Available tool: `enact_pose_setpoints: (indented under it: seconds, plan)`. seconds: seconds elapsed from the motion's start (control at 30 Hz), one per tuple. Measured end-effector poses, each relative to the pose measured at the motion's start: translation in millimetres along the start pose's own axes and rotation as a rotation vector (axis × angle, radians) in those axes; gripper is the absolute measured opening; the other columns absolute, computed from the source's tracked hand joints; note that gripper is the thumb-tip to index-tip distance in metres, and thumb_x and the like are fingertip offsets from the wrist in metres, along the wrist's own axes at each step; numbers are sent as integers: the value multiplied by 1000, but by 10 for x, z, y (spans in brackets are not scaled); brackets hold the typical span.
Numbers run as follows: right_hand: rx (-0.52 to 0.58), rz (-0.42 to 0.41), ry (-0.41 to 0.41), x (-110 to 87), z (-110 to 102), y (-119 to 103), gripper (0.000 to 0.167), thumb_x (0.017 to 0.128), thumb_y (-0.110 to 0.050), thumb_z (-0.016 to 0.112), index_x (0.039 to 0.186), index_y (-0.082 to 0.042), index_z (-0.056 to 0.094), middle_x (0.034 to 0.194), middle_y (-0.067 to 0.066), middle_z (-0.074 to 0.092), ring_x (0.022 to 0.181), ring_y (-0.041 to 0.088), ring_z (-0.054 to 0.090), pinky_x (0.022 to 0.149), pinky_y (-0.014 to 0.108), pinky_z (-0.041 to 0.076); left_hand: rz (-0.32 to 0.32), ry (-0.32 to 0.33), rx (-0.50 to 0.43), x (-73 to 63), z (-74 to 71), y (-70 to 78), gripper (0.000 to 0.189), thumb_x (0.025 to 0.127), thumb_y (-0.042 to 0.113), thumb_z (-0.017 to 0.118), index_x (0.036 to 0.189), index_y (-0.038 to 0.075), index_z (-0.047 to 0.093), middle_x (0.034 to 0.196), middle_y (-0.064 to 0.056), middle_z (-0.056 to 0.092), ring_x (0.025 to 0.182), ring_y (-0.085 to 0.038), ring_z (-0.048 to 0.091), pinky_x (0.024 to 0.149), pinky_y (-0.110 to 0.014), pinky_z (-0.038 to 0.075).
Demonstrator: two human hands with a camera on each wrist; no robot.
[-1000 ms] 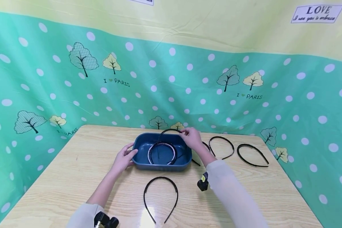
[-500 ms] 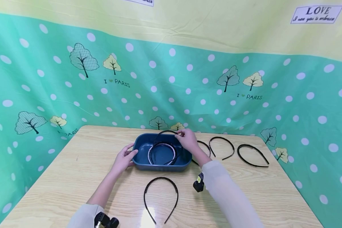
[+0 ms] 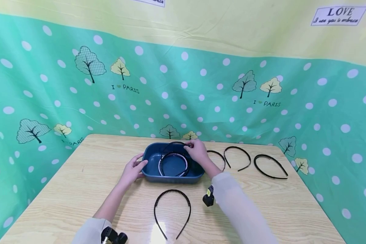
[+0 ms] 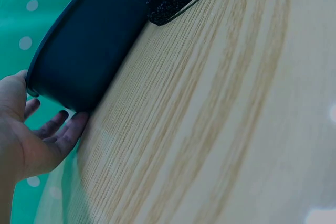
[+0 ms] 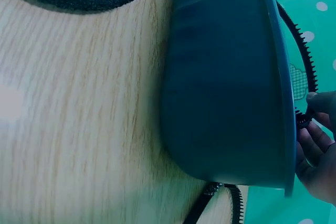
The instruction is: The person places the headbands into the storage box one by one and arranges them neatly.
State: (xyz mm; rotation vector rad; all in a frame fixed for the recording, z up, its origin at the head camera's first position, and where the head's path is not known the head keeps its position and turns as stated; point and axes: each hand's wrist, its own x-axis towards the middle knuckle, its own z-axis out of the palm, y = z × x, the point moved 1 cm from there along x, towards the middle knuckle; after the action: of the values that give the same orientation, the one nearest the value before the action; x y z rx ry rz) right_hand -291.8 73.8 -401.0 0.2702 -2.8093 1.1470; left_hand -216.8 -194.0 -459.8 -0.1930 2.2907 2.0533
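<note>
A dark blue plastic basin (image 3: 170, 180) stands on the table with several headbands lying inside, black (image 3: 170, 154) and whitish. At its left end, my left hand (image 3: 131, 171) has the thumb hooked over the rim and the fingers against the outer wall, as the left wrist view shows too. My right hand (image 3: 197, 150), above the basin's back right, pinches a black toothed headband (image 5: 308, 59) between thumb and fingers. That headband's arched top (image 3: 176, 142) shows near the back rim while its lower ends overlap the headbands inside.
Another black toothed headband (image 3: 172, 190) lies on the wooden table (image 3: 79, 189) in front of the basin. To its right lie a headband partly behind my right arm (image 3: 221, 156) and two more, a middle headband (image 3: 237, 147) and a far-right headband (image 3: 269, 156). A patterned curtain (image 3: 201, 84) hangs behind.
My right hand has moved left and slightly down with the headband, bringing it lower into the basin. My left hand has stayed at the basin's left end.
</note>
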Motion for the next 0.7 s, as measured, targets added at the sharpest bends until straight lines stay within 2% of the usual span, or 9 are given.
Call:
enact_pose_setpoints:
  seconds: [0.2,0.53,0.7]
  plan:
    - [-5,2,-11,-5,67,6,20,90,-22,64,106,-11,70,76,4,59,60,14,47,52,24,40,2,-3,4,-1,-5,2,56,94,32,56,143,14,36,130,-28,49,100,-27,63,77,-33,59]
    - [-8,14,-29,-39,106,10,19,90,-20,63,105,-10,70,68,3,52,51,13,40,47,24,35,3,-1,5,-12,10,26,55,95,30,55,144,14,35,130,-28,49,99,-26,64,78,-33,58]
    - [-39,9,-38,-53,138,15,21,91,-21,62,107,-10,69,77,6,54,57,15,43,50,25,37,3,-1,9,-14,7,24,55,95,31,55,144,14,35,130,-28,49,98,-25,64,77,-33,59]
